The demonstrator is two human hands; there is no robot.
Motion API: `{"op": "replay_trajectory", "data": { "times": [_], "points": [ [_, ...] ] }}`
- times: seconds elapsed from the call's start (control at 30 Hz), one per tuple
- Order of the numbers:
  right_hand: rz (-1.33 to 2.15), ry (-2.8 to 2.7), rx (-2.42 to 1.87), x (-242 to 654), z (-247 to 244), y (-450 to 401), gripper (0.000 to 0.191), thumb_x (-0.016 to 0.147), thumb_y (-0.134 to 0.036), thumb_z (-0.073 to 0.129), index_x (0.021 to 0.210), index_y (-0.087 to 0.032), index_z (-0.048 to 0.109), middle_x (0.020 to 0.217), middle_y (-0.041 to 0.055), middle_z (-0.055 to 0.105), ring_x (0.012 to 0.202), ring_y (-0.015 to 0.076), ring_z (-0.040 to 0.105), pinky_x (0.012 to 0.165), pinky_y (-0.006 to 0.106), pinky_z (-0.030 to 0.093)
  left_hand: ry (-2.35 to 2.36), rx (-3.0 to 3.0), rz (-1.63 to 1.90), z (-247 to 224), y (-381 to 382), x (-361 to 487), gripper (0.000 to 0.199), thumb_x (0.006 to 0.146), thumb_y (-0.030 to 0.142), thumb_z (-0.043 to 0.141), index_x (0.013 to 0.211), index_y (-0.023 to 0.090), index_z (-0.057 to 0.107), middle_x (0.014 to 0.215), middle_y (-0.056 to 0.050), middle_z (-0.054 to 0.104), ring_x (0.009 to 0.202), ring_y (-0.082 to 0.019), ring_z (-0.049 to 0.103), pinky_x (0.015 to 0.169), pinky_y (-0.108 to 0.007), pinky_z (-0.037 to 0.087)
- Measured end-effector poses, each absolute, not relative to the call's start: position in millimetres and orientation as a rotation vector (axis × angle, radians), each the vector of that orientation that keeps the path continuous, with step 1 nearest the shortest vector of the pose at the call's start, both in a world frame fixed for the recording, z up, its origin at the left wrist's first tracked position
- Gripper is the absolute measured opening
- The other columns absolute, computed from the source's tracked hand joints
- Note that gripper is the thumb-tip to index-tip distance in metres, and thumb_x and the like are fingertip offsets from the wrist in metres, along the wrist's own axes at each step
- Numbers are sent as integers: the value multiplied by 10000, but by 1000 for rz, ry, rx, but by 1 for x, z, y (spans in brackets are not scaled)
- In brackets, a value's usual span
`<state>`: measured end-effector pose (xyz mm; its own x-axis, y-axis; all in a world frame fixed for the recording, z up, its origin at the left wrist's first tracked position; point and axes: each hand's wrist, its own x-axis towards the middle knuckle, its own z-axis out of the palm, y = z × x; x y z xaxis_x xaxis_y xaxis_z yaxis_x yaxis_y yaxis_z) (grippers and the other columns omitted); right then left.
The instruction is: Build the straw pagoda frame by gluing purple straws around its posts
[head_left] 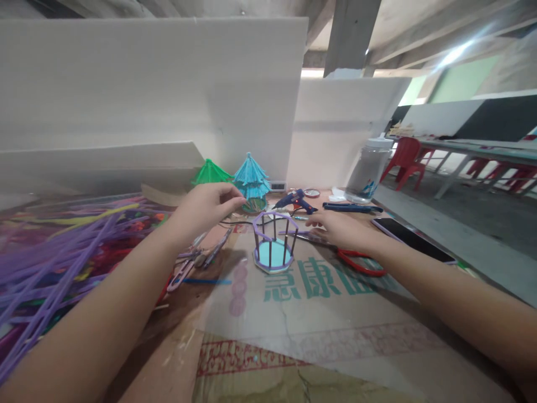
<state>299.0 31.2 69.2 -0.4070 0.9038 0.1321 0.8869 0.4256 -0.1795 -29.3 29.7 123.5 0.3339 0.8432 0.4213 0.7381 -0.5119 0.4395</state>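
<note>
My left hand [212,202] hovers with loosely bent fingers beside a small model with a tiered blue roof [250,178]; I see nothing held in it. A green-roofed model [211,172] stands behind that hand. My right hand [335,228] is over the scissors with red handles [361,263], its fingers slightly curled and apart, near a blue glue gun [293,200]. Between my hands, on the cardboard, stands a small frame [274,243] with a light-blue base, dark posts and a purple ring on top. Neither hand touches it.
Purple and coloured craft strips [84,246] are heaped at the left. Pens and tools [201,260] lie nearer the middle. On the right are a phone [413,240], a blue cutter [352,207] and a clear bottle [369,168]. White boards [168,89] stand behind.
</note>
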Motion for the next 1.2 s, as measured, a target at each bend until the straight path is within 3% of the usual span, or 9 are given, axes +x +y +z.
{"op": "replay_trajectory", "data": {
  "times": [0.1,0.27,0.5,0.63,0.83,1.03,1.1,1.2],
  "points": [
    [180,-2503,-1513,281,64,54,238,881,-239,630,1082,-237,757,1147,99,752,990,268,691,805,318,462,1438,2447,952,125,26,-26,357,888,514,569,875,195,728,795,-32,731,725,-198,621,635,-291,375],
    [288,-2491,-1512,254,49,93,150,788,-242,733,924,-185,762,953,92,755,832,234,681,709,273,455,1456,2495,916,124,27,-24,340,898,486,560,869,191,726,781,-34,729,687,-188,606,620,-291,365],
    [398,-2352,-1469,247,35,96,191,838,-343,705,892,-160,714,833,63,726,773,192,644,710,256,462,1395,2572,940,124,18,-19,344,921,498,553,858,207,727,763,-27,728,664,-177,601,623,-296,376],
    [472,-2249,-1436,254,45,91,227,924,-320,588,1009,-146,705,933,87,742,857,207,660,757,290,491,1400,2557,949,120,19,-14,339,924,478,537,882,203,731,855,-53,747,771,-213,642,672,-314,415],
    [736,-2268,-1252,268,66,80,265,900,-221,594,1123,-207,736,1134,64,755,1043,213,683,928,337,525,1212,2678,884,102,32,-5,300,899,436,575,837,203,754,1076,-93,716,1063,-274,630,957,-392,457],
    [1166,-2120,-1007,266,47,61,473,847,-142,584,1306,-240,645,1353,46,668,1250,203,617,1043,344,504,1291,2414,862,96,31,-2,402,941,439,524,1243,206,649,1197,-90,723,1106,-272,660,949,-383,493],
    [1309,-2010,-937,263,41,57,460,824,-165,634,1279,-233,643,1353,60,657,1263,212,606,1045,357,504,1286,2309,886,92,38,-6,410,944,444,507,1245,203,647,1186,-87,732,1105,-272,665,954,-386,491],
    [1313,-1989,-918,260,37,55,296,832,-261,700,1121,-204,672,1203,63,697,1143,212,650,996,363,520,1248,2156,902,81,56,-12,399,914,464,520,1132,181,698,1126,-89,747,1066,-266,674,945,-377,497]
  ]
}}
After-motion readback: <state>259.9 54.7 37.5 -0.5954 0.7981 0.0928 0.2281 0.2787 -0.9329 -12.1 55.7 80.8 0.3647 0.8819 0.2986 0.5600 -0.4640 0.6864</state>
